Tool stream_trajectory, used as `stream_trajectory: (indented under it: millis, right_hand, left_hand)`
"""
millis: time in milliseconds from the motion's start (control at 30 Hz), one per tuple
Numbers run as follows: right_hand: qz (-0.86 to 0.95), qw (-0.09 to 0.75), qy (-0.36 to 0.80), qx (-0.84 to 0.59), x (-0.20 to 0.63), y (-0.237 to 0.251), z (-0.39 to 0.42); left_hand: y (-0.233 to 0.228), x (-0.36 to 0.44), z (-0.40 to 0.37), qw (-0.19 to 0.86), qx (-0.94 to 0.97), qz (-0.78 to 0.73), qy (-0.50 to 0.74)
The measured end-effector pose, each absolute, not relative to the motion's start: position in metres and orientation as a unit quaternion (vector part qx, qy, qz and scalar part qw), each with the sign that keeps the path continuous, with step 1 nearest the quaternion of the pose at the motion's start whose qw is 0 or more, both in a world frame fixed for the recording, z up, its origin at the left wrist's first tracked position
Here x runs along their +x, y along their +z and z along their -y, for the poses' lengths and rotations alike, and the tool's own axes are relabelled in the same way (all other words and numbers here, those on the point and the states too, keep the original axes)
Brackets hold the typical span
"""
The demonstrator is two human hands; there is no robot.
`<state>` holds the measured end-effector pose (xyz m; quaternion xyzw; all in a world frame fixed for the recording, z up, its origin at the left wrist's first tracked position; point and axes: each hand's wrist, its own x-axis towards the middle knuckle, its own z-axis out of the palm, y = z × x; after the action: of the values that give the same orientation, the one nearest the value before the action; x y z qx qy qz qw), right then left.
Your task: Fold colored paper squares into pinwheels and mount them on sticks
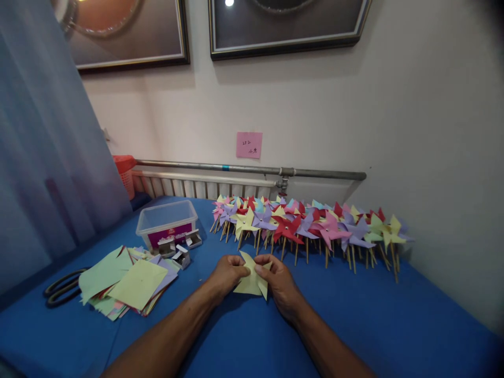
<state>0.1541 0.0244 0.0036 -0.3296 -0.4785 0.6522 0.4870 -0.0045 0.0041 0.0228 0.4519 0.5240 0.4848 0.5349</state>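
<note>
Work piece: pale yellow paper pinwheel blank (252, 281), cut square w/ corners partly folded toward centre. It sits directly between both hands, low over the blue table cover (378, 320), at centre of view and just in front of the person.

Hand state:
- Left hand (227, 274): fingers curled, thumb and forefinger pinching the blank's left side near its centre.
- Right hand (279, 281): same pinch on the right side; fingertips of the two hands nearly meet over the paper's middle.
- Neither hand is nearer; both are in contact. One point of the blank sticks up past the fingers, another hangs down toward the person.

Key relation: blank has no clear long axis (roughly star-shaped). Its centre lies right under the meeting fingertips.

Surroundings:
- Row of finished pinwheels (307, 226) on wooden sticks, beyond the hands, running left-right along the wall; red, pink, purple, yellow, some blue.
- Stack of cut paper squares (126, 283) to the left, green and yellow sheets on top.
- Scissors (61, 289) further left, only the handles showing.
- Clear plastic box (167, 219) behind the stack, purple label on its side; text too small to read.
- Small open cardboard boxes (181, 251) just beside it; contents not discernible.

Writing: pink sticky note (249, 145) on wall, handwritten digits and two characters, not legible w/ certainty. No brand readable.
</note>
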Motion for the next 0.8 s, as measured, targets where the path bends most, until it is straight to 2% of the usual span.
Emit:
stream_trajectory:
  millis: [533,800]
  right_hand:
    - [0.549,0.471,0.589,-0.36,0.158,0.003,-0.027]
    - [0.615,0.461,0.519,-0.374,0.162,0.008,-0.029]
  left_hand:
    - [0.021,-0.002,-0.005,0.525,0.444,-0.53,0.496]
    - [0.018,-0.002,-0.006,0.517,0.46,-0.529,0.49]
